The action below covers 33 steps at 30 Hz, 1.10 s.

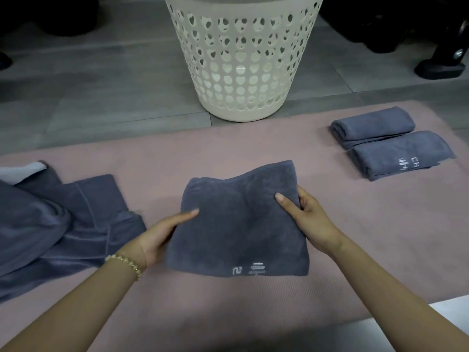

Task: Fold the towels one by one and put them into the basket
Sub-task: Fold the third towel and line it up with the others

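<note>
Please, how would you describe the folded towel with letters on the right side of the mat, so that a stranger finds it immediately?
Start at the white basket with heart-shaped holes behind the pink mat. On the mat's right side two folded grey-blue towels lie side by side. It is the nearer towel: white stitched letters mark it, while the farther towel shows none.

Dim, even light, soft shadows, wide-angle bending at edges, slight softness
</note>
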Available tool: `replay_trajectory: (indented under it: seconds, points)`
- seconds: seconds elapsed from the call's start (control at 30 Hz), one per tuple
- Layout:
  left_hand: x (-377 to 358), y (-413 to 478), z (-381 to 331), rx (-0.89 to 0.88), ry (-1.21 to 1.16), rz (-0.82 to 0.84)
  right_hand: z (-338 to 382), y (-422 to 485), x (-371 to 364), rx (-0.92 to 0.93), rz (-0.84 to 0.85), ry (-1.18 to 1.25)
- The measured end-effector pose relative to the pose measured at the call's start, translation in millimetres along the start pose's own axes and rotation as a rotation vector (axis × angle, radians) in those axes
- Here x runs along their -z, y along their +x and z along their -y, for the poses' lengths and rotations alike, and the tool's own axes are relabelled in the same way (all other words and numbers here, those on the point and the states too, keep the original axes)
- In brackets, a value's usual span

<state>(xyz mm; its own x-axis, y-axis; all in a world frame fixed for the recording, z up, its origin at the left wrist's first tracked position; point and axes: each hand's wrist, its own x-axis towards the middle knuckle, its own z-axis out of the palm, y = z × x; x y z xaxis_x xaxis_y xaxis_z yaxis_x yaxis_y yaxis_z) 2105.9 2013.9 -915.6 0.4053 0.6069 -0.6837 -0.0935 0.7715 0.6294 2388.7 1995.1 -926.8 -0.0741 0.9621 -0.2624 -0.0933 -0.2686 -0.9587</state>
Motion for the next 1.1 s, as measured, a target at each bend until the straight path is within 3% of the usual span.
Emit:
replay_trajectory:
  seconds: [0.1, 0.23, 0.3, 0.37, 0.43, 0.5, 0.57, 0.67, 0.9, 1.0, 1.1]
  points:
    - [17.2, 10.5, 26.1, -0.077, 0.113, -0.020, -29.6, 7.6, 8.2, -0.027, -0.152, -0.075]
    - [42.8, 29.5, 70.0, -0.134, 0.472, -0.310, -96.0, 0.6, 16.5, -0.187, -0.390, -0.547]
    - [49.8, 32.6, 90.6, -0.313, 0.716, -0.459, -112.3, -17.5, 11.4, -0.075, -0.399, -0.770]
    - [48.4, 32.8, 104.3, -0.615, 1.106, -0.473, -119.9, -34.3, 4.8, 0.211, -0.290, -0.995]
    - [37.6, 36.5, 114.5, -0.818, 1.469, -0.321, -128.3, -44.8, 3.9, 0.388, -0.107, -1.119]
    - [28.0, 43.5, 128.8, -0.844, 1.748, -0.139, -139.0, -48.4, 6.4, 0.386, 0.098, -1.188]
    - [22.1, 50.0, 141.4, -0.702, 1.945, -0.094, -150.2, -48.0, 11.2, 0.354, 0.230, -1.300]
    - [19.4, 57.6, 148.7, -0.558, 2.003, -0.129, -155.2, -44.3, 16.2, 0.351, 0.313, -1.398]
    - [2.0, 62.1, 135.6, -0.512, 2.009, -0.126, -152.6, -41.1, 18.0, 0.396, 0.339, -1.491]
    - [-6.8, 54.6, 114.2, -0.414, 1.975, -0.003, -144.0, -38.0, 16.4, 0.461, 0.322, -1.508]
    - [-9.0, 45.1, 79.3, -0.314, 1.653, 0.187, -119.3, -34.8, 11.7, 0.397, 0.329, -1.330]
